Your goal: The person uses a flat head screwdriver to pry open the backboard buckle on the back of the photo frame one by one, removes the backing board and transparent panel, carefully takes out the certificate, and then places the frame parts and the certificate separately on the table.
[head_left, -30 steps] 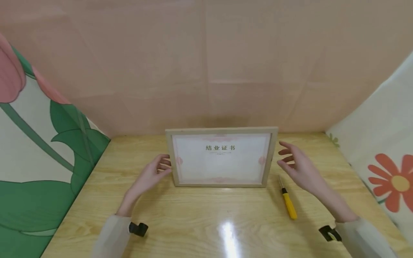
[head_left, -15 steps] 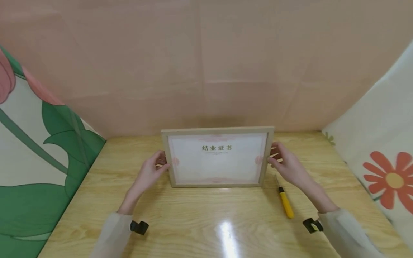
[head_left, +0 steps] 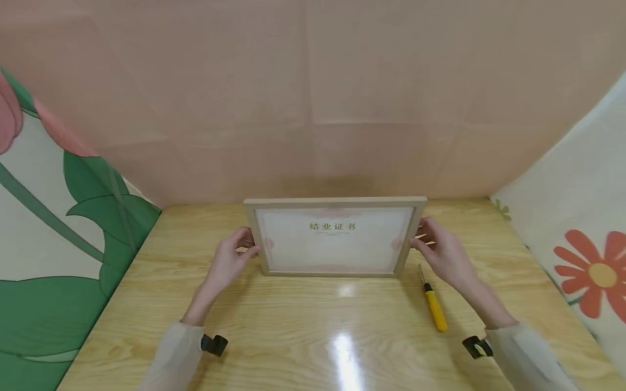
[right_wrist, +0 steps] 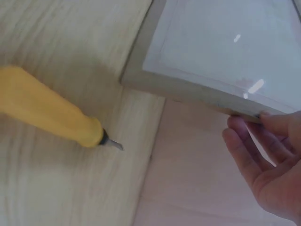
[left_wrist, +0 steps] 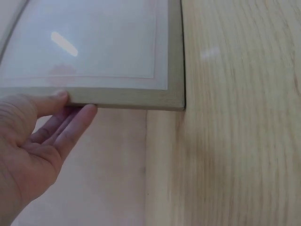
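Note:
A picture frame (head_left: 335,202) with a pale wooden border stands on its long lower edge near the back of the table. Behind its clear front lies a white certificate (head_left: 332,252) with pink decoration and a line of Chinese characters. My left hand (head_left: 232,255) pinches the left side, the thumb on the front of the border and fingers behind, as the left wrist view shows. On the opposite side my right hand (head_left: 445,255) pinches the border between thumb and fingertips. Just right of the frame, a screwdriver (head_left: 435,309) with a yellow handle lies on the tabletop, untouched.
The wood-grain table (head_left: 293,331) reaches back to a pinkish cloth backdrop (head_left: 313,108). Printed panels flank it, with green leaves (head_left: 49,309) on the left and a red flower (head_left: 589,274) on the right. A black wrist camera (head_left: 213,345) is on the left wrist.
My right hand, apart from the frame a second ago, has come in to its right side and now grips it. The frame's top leans nearer and its lower edge sits slightly farther back.

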`<state>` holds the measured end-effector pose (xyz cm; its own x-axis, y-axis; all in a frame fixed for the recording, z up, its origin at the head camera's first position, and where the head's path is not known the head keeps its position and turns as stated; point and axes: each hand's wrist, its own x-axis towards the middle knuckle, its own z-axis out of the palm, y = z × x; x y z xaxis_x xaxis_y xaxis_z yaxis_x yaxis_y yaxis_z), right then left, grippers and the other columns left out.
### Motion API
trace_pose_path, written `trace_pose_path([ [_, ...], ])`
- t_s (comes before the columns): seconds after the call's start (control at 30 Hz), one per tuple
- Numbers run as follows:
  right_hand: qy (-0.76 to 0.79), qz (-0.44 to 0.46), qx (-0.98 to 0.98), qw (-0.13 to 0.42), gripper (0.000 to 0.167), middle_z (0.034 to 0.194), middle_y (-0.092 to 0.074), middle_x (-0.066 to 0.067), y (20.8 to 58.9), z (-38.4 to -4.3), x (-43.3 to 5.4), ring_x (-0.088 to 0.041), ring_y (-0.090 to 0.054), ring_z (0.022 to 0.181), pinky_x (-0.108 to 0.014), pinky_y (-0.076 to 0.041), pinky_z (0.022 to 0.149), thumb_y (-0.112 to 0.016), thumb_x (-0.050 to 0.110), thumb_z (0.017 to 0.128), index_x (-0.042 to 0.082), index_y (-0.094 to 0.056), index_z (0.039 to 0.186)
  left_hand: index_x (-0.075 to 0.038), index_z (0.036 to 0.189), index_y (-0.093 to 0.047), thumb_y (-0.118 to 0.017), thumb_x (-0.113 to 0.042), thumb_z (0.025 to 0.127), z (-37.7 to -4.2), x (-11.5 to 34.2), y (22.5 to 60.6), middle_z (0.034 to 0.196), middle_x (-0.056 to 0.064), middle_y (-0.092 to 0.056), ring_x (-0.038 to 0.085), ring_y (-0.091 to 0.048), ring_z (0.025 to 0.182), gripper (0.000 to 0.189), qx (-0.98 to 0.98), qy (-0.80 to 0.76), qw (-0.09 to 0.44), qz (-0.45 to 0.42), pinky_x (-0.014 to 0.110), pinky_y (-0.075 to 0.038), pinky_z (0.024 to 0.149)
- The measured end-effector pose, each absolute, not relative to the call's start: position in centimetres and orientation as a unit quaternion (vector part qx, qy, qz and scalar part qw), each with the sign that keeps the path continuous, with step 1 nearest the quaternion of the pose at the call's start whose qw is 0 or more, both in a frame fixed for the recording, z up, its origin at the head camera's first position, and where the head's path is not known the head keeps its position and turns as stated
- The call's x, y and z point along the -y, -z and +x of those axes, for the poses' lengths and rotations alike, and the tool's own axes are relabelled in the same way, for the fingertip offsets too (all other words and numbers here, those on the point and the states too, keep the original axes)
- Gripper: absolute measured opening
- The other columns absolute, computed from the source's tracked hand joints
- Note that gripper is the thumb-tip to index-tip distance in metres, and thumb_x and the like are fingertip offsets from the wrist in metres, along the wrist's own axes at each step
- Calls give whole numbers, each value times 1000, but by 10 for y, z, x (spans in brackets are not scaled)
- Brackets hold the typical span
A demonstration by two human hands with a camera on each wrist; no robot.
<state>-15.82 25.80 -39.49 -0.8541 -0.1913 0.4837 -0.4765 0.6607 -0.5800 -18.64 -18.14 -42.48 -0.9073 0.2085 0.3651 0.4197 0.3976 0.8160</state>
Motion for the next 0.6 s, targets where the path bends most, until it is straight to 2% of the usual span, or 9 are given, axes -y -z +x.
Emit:
trace_pose_path([
  [0.13,-372,171,888,209,28,90,-68,-18,398,-157,-257,-29,-66,78,-7,-47,66,-66,-10,85,-7,-56,110,3,95,-62,-67,4,87,-183,183,426,89,15,-65,29,-66,84,10,818,536,104,-182,29,-58,66],
  [0.27,-373,169,888,208,29,91,-68,-17,400,-154,-257,-27,-65,80,-7,-47,66,-66,-10,85,-6,-56,112,8,91,-62,-62,1,92,-175,183,424,86,20,-65,34,-66,84,6,795,570,100,-182,33,-58,67],
  [0.4,-372,172,890,199,26,92,-68,-16,397,-149,-259,-26,-66,81,-8,-48,68,-64,-6,89,-4,-56,113,9,100,-64,-59,4,93,-163,181,413,92,21,-66,33,-66,87,10,792,563,123,-203,35,-58,68],
  [0.5,-379,169,888,197,19,93,-69,-13,393,-142,-261,-13,-66,82,-8,-48,69,-60,0,93,-1,-59,113,7,109,-63,-62,8,89,-157,181,408,98,19,-66,30,-65,89,20,793,546,158,-222,36,-58,68],
  [0.6,-384,181,878,219,13,93,-69,-11,388,-135,-263,2,-62,84,-8,-48,70,-60,0,94,0,-62,106,3,110,-64,-65,9,86,-153,184,407,98,13,-67,25,-65,89,24,796,524,194,-231,34,-58,68],
])
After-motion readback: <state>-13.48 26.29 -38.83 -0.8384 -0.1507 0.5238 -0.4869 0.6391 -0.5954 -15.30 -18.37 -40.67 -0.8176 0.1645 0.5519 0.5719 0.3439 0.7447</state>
